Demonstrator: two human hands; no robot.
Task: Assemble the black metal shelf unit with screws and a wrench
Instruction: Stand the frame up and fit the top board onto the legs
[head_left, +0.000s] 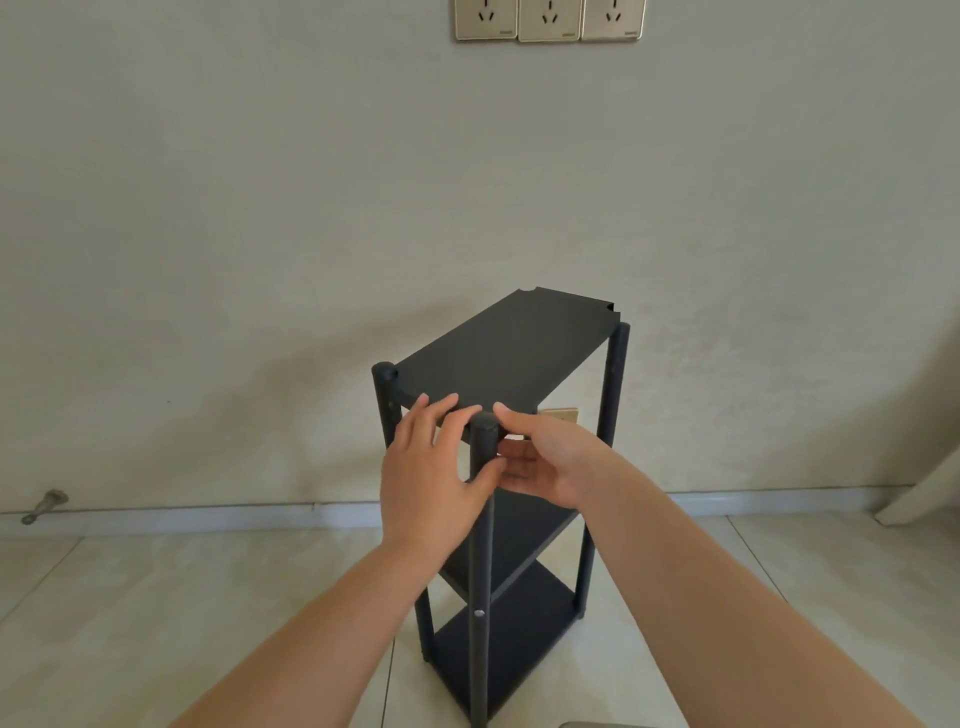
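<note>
Fingers (441, 415) of the left hand (431, 478) lie fairly straight on the front edge of the top board (498, 353), and its thumb touches the near post (483, 519) from the left side. Fingers of the right hand (545, 462) curl in toward the same post from the right, just under its round top, with the pointing finger up on the board edge; I cannot tell for sure if this hand pinches something small there. Both hands meet at the near corner of the black shelf unit (514, 597), which stands upright on the tiled floor (208, 597) close to a pale wall (260, 208). It has three flat boards, one on top of the other, and round black posts at the corners. One small silver screw (479, 613) shows low down on the near post. Three wall sockets (549, 20) sit side by side high on the wall, and a small metal door stop (44, 506) sticks out down at the left
</note>
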